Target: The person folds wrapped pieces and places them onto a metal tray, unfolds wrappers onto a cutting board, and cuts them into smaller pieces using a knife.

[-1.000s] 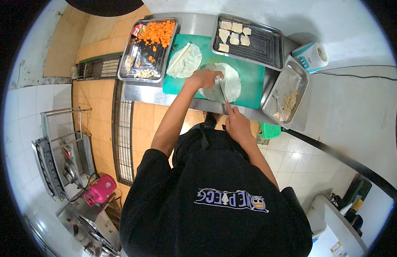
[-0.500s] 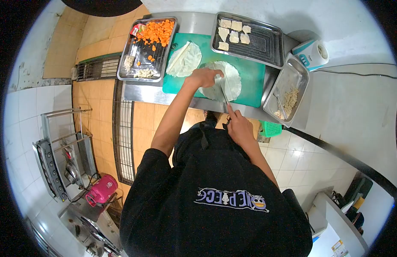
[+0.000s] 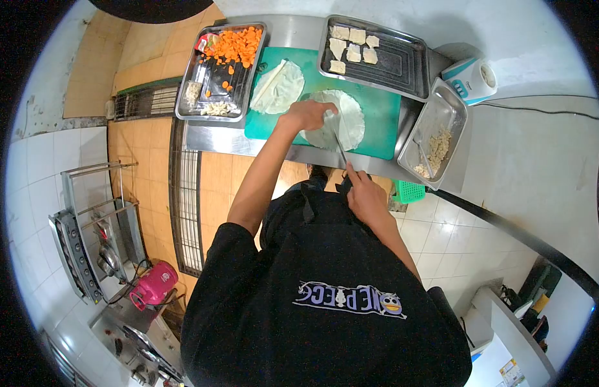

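Room lies right of round wrapper (image 3: 352,122) — tray (image 3: 397,72) behind.

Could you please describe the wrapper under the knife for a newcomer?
On the steel table lies a green cutting board. Find the pale round wrapper towards its right, partly under the left hand. Unlike the wrapper to its left, it has the knife over it.

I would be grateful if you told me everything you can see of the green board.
The green board is flat, rectangular and looks like plastic. It lies on the metal table, its far right part hidden by a tray. Two thin, pale round sheets rest on it, the left one seemingly partly folded. The left hand and the knife blade are over the right sheet.
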`<state>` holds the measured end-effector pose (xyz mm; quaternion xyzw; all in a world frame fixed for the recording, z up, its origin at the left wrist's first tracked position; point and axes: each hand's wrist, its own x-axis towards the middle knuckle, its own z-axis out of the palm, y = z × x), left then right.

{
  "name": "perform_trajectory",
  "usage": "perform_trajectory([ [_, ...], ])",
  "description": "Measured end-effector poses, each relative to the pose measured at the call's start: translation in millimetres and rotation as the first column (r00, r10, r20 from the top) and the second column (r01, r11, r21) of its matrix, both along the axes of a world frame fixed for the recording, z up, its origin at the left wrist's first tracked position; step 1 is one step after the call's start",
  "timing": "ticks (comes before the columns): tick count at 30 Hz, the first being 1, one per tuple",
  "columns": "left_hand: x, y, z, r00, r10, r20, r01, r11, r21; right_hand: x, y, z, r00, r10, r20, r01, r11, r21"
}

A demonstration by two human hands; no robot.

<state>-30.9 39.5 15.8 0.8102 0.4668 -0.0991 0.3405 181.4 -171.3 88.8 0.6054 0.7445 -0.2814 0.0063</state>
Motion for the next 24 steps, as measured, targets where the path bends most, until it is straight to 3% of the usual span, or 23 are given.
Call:
perform_trajectory([
  [2,-1,1,-1,1.0,-0.003,0.004,0.003,1.0,-0.004,0,2,14,0.999,-0.002,0.048,0.008,0.993,-0.119],
  [9,0,0,-2,1.0,0.01,0.007,-0.01,1.0,-0.003,23,-2,28,0.997,0.066,0.033,-0.062,0.99,-0.123],
  [11,0,0,-4,1.0,0.007,0.016,-0.007,1.0,0.006,27,6,55,0.998,0.06,0.019,-0.051,0.948,-0.315],
  [14,-1,2,-4,0.999,0.006,0.031,-0.006,1.0,-0.002,44,14,63,0.995,0.095,-0.033,-0.1,0.909,-0.404],
  [15,-2,2,-6,0.999,0.011,0.038,-0.01,1.0,-0.021,45,15,61,0.995,0.097,-0.032,-0.102,0.909,-0.405],
  [17,-3,3,-10,0.999,0.003,0.045,-0.002,1.0,-0.026,45,15,53,0.99,0.042,-0.132,-0.059,0.99,-0.13],
  [24,-3,15,-4,0.998,-0.038,0.049,0.042,0.995,-0.09,15,35,16,0.995,0.047,-0.087,-0.051,0.998,-0.045],
])
